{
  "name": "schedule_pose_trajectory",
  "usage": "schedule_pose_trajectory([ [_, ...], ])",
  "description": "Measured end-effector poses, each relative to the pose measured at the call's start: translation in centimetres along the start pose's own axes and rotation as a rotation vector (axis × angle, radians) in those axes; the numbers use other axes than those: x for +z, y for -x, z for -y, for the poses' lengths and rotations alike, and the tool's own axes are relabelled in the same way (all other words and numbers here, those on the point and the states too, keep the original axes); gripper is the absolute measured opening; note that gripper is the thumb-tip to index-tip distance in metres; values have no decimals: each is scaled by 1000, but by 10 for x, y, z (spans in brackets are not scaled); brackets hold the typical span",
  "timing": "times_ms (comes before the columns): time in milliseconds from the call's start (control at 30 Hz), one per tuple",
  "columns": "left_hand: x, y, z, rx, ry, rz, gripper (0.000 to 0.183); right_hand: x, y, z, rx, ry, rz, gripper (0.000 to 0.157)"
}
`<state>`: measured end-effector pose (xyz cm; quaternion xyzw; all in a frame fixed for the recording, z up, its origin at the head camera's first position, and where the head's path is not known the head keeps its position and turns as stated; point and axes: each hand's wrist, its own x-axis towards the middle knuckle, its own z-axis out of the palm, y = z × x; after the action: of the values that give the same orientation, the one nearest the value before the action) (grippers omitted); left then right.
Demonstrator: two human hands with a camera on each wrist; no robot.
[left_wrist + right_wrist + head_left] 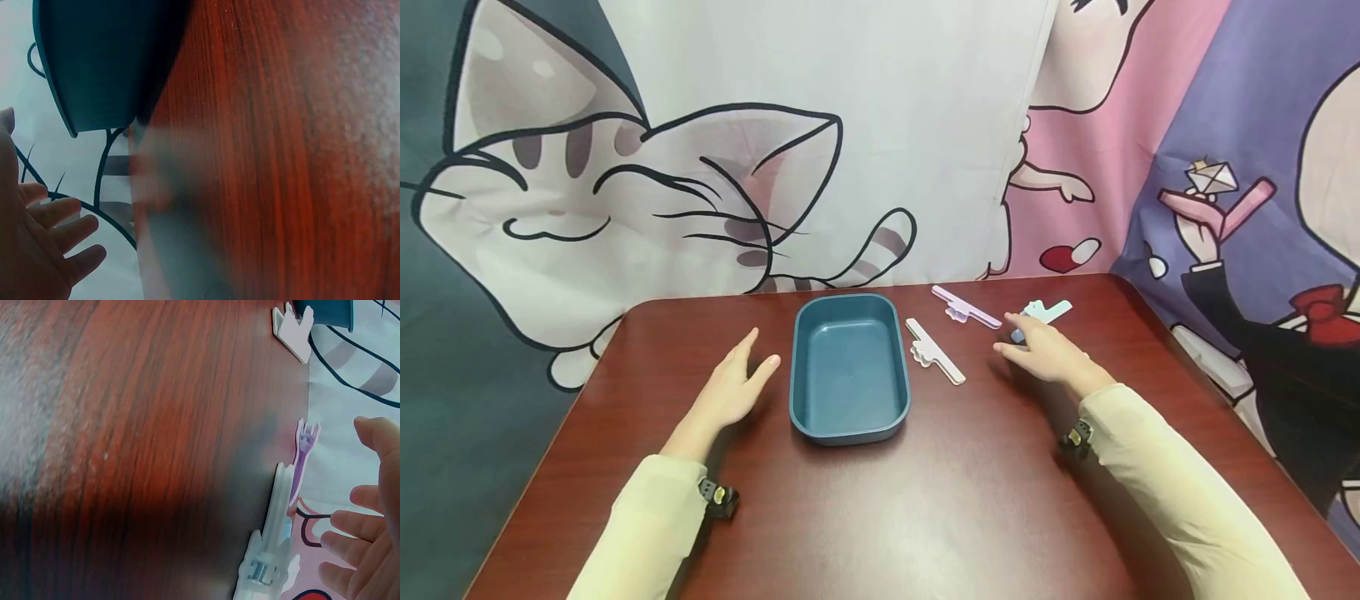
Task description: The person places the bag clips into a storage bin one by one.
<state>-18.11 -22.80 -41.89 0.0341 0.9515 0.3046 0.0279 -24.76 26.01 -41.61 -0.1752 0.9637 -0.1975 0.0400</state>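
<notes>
My left hand (735,389) hovers left of a blue-green rectangular tray (794,367), fingers extended and holding nothing. The same hand (44,244) shows its spread fingers in the left wrist view. Over the right side my right hand (1051,354) is held above the sealing clips, its fingers relaxed and nothing in them. Nearest to it are a mint clip (1054,312) and a blue clip (1017,337), mostly hidden by the hand. Farther left lie a lilac clip (966,308) and a white clip (940,356). In the right wrist view a pale clip (269,562) shows its metal spring.
The dark red-brown table (880,517) ends at a cartoon-printed curtain (940,150) right behind the tray and clips. Small dark cameras are strapped at both sleeve cuffs, the left one (721,501) close over the tabletop.
</notes>
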Motion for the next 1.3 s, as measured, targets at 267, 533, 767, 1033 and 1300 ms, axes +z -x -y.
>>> schedule_pose_trajectory([
  [267,4,-1,-1,19,19,-2,80,5,-2,8,-40,-5,-41,69],
  [533,8,-2,-6,15,52,5,81,11,-7,15,-63,10,-35,69],
  [767,10,-1,-9,24,99,4,80,14,-11,23,-71,-1,-17,70],
  [1033,14,-1,-12,46,129,11,77,20,-16,28,-116,16,-21,68],
  [1300,17,-1,-15,61,157,-2,72,23,-18,34,-148,13,-21,65],
])
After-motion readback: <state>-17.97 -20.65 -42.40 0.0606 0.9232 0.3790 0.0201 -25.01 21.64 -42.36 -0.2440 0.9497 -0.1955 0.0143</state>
